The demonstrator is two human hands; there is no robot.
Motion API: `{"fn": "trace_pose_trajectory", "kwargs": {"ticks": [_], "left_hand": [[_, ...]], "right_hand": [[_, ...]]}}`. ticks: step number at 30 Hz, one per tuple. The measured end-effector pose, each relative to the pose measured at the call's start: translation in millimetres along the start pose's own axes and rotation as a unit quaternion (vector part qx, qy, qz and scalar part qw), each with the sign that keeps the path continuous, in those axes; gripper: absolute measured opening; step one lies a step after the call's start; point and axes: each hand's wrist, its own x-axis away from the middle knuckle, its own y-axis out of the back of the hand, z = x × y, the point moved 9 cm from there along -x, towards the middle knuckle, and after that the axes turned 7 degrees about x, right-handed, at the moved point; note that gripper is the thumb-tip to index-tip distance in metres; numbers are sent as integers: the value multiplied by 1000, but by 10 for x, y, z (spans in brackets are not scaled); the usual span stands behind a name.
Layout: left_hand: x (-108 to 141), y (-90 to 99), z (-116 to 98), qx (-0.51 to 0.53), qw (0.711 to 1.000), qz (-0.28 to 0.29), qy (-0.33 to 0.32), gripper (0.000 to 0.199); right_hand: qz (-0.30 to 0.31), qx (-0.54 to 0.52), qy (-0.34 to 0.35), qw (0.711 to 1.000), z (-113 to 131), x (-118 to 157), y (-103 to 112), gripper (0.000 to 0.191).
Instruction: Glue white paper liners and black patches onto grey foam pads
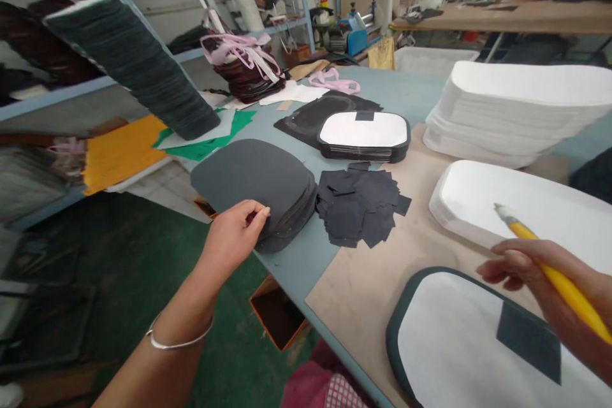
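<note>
My left hand (239, 229) is closed in a pinch at the near edge of the top black sheet (248, 172), which lies on a stack of rounded black sheets. The fingertips hide the exact grip. In my right hand (530, 261) is a yellow-handled brush (554, 277), its pale tip pointing up and left. Below that hand lies a black rounded panel (399, 344) with a smaller white rounded piece (444, 331) on top. A dark rectangular patch (528, 338) rests on the white piece. Beside the black stack is a heap of small black patches (358, 204).
White rounded sheets (521, 92) are stacked at the right, with a lower white stack (507, 194) nearer. Behind the patches sits a pile of white-topped black panels (366, 131). A tall leaning dark stack (134, 64) stands left. An open box (280, 312) is below the table edge.
</note>
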Motion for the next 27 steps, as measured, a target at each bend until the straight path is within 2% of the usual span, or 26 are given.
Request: {"fn": "trace_pose_trajectory", "kwargs": {"ticks": [2,7,10,13,16,19,21,22,23,24,25,26,27], "left_hand": [[30,17,-45,-16,1000,-21,-13,32],[171,13,-309,-125,982,-59,-130,23],[207,93,-278,-74,985,-86,-133,15],[224,172,-281,-9,983,-131,-129,12],[294,135,-467,17,976,-153,-153,10],[530,87,-735,60,967,-176,-172,7],[802,92,-893,105,954,-212,-184,14],[930,62,-950,138,948,-213,-190,17],[1014,-29,-981,182,949,-179,-187,15],[1050,-176,-961,240,950,-116,-161,10],[1054,-362,-882,314,943,-41,-107,9],[1047,-556,-745,399,916,24,-28,15],[1040,-736,-569,493,865,68,67,21]], "right_hand": [[39,-42,29,998,329,-95,-248,27],[96,-131,62,985,1043,-343,-946,25],[113,-190,60,973,1329,-436,-1242,24],[105,-238,33,965,1537,-535,-1466,26],[91,-299,-5,950,1753,-660,-1741,33],[53,-327,-39,943,1933,-784,-1958,29],[12,-319,-41,947,2024,-835,-1963,22],[-7,-316,-33,948,2067,-845,-1919,19],[-23,-316,-20,948,2107,-842,-1845,17],[-36,-319,-3,947,2140,-829,-1745,15],[-49,-323,13,945,2159,-804,-1618,14],[-60,-328,29,942,2163,-769,-1472,14],[-67,-331,40,940,2150,-728,-1318,14]]}}
